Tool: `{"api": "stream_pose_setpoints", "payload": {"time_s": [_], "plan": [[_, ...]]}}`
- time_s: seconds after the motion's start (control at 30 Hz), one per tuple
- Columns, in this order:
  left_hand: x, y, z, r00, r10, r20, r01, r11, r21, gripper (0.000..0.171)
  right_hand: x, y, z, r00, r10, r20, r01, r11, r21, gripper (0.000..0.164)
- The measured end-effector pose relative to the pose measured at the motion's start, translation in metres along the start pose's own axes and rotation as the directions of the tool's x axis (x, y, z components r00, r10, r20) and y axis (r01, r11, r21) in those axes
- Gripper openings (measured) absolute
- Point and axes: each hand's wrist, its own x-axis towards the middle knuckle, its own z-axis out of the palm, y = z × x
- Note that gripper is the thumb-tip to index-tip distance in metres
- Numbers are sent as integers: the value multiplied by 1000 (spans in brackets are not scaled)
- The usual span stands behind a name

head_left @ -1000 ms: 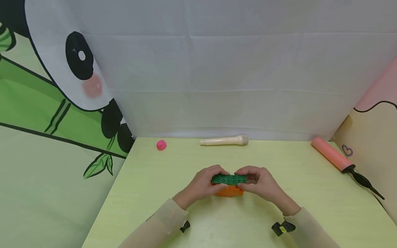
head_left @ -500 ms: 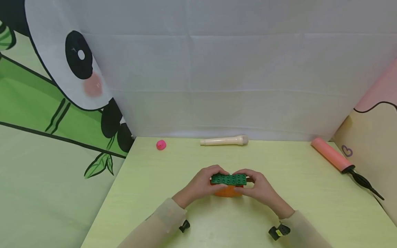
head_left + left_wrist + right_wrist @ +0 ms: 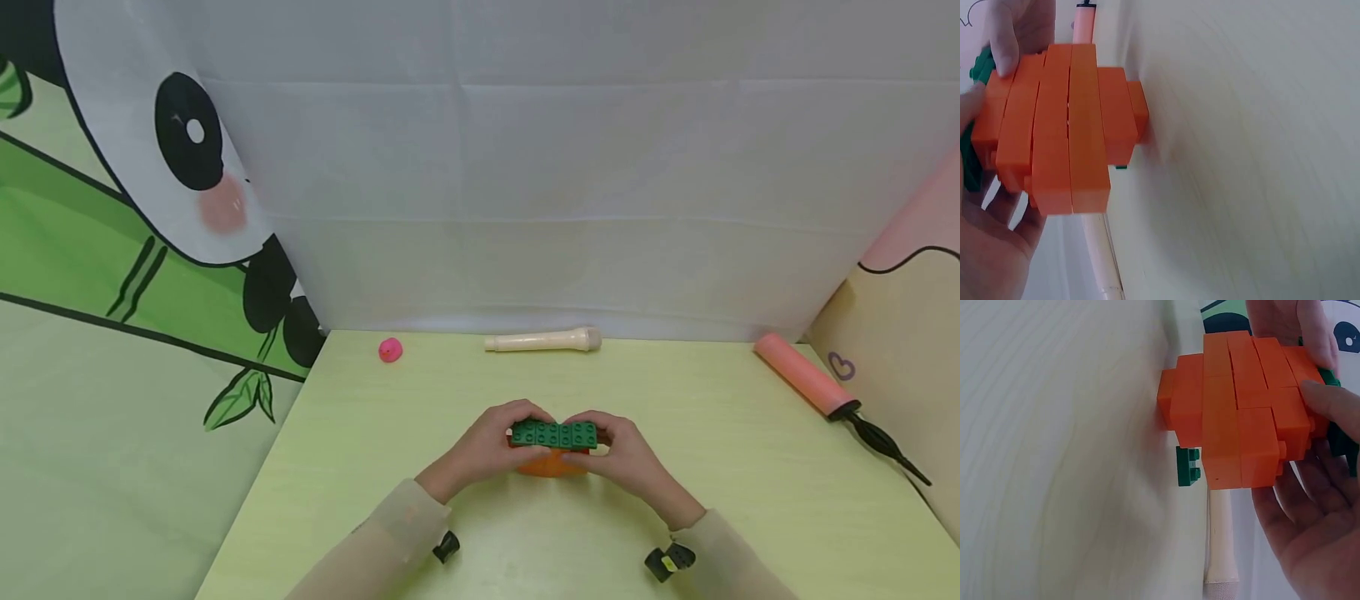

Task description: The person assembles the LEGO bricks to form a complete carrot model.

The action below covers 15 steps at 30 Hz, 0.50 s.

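A brick model of orange toy bricks [image 3: 1072, 125], widest at mid-height and narrowing in steps toward the table, is capped by a row of green studded bricks [image 3: 555, 434]. My left hand [image 3: 497, 439] grips its left end, thumb on the near side and fingers on the far side. On the right end, my right hand [image 3: 628, 454] holds it likewise, thumb at the front just under the green row. In the right wrist view, a small green brick [image 3: 1184, 466] with studs shows beside the lower orange steps, partly hidden behind them.
Along the back of the pale table [image 3: 360, 467] lie a small pink ball-like piece [image 3: 390, 350] and a cream toy microphone [image 3: 543, 340]. A salmon hand pump [image 3: 806, 375] with a black handle lies by the right wall. A white cloth [image 3: 525, 167] hangs behind.
My right hand has shifted slightly left and nearer, its thumb sliding inward along the front of the brick model. The left hand and the model stay almost where they were.
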Motion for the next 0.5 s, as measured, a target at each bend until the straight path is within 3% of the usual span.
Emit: {"api": "stream_pose_setpoints", "payload": {"time_s": [0.07,0.2,0.33,0.5], "plan": [[3,-4,-3,999,-32,-6,31,997,-69,23,2,0,-3,1000,-2,11,2,1000,-4,34],[11,-17,-9,990,-130,-51,120,978,-168,33,7,1,-9,999,-1,37,1,1000,-17,33],[18,-36,-12,984,-167,-57,161,983,-93,30,10,2,-16,998,-3,65,5,1000,-28,33],[26,-52,-12,989,-112,100,105,992,73,38,13,4,-26,995,-9,99,11,1000,-26,33]]}}
